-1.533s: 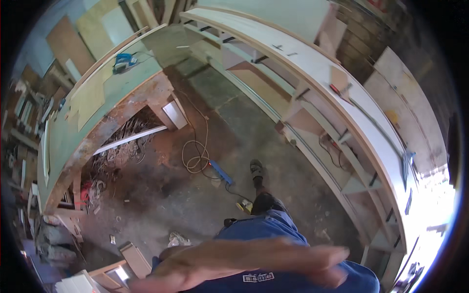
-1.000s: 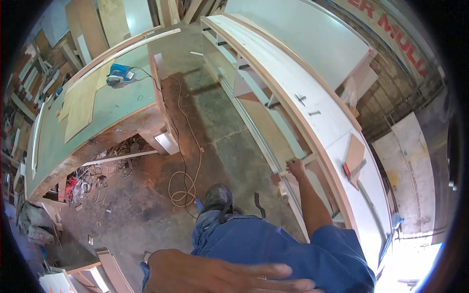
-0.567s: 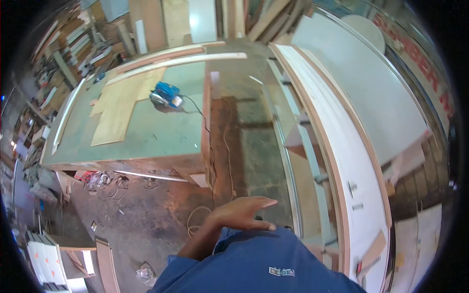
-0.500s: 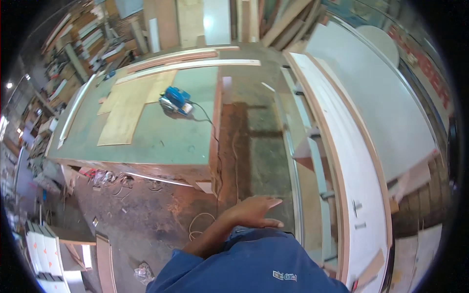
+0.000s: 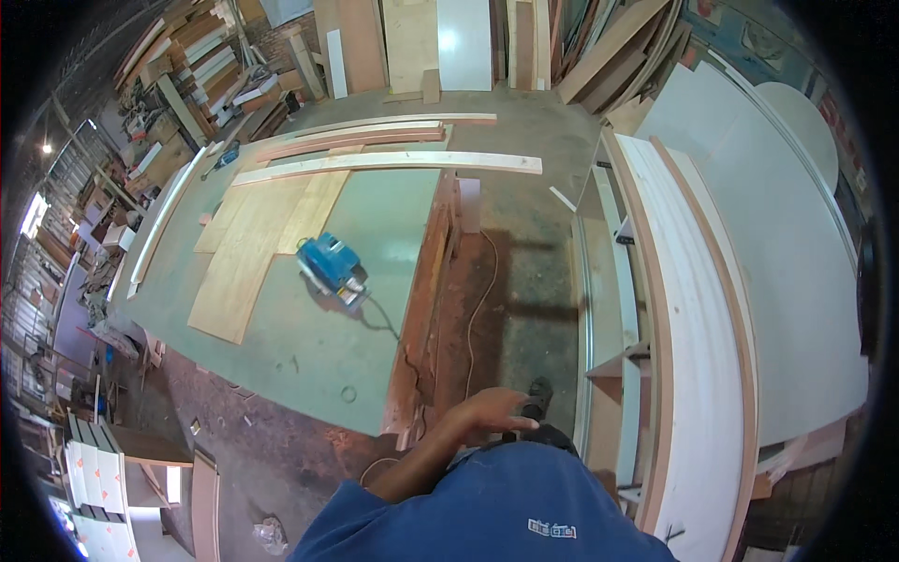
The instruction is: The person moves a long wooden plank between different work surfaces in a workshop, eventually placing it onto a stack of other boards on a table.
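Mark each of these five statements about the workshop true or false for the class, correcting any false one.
1. The blue corded power tool rests on the broad green tabletop. True.
2. The person's bare left hand is gripping the power tool. False: no object shows in the hand, which is apart from the tool.
3. Pale yellow plywood sheets lie to the left of the power tool. True.
4. The crumpled clear plastic bag lies on the green tabletop. False: it lies on the grey floor.
5. The long white-topped wooden cabinet stands to the right of the green tabletop. True.
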Action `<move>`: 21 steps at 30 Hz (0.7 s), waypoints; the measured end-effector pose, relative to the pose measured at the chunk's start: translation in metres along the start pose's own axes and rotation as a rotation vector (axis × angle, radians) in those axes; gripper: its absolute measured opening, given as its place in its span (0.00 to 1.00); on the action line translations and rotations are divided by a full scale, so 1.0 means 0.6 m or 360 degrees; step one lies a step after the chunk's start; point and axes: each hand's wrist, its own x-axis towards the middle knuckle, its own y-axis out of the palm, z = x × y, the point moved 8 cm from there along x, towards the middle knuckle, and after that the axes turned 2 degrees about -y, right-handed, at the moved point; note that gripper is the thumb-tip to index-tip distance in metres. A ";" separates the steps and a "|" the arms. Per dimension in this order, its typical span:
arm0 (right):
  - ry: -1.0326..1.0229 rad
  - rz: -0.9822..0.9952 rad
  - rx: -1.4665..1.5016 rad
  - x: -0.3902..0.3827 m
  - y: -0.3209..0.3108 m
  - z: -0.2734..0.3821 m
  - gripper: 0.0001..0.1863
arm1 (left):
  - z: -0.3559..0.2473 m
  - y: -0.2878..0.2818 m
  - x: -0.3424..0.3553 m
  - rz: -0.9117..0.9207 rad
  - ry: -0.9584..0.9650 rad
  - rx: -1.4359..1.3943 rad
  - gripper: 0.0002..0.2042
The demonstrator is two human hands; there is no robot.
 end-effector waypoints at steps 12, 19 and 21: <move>-0.0057 -0.0213 0.1157 0.866 -0.657 -0.203 0.18 | 0.071 -0.372 0.332 -0.0761 -0.0302 -0.0311 0.40; -0.0003 0.0124 0.1705 1.202 -0.793 -0.149 0.14 | 0.134 -0.555 0.553 -0.0681 -0.0351 -0.0504 0.42; -0.0077 0.0252 0.1639 1.294 -0.812 -0.140 0.14 | 0.140 -0.628 0.625 -0.0566 -0.0217 -0.0568 0.41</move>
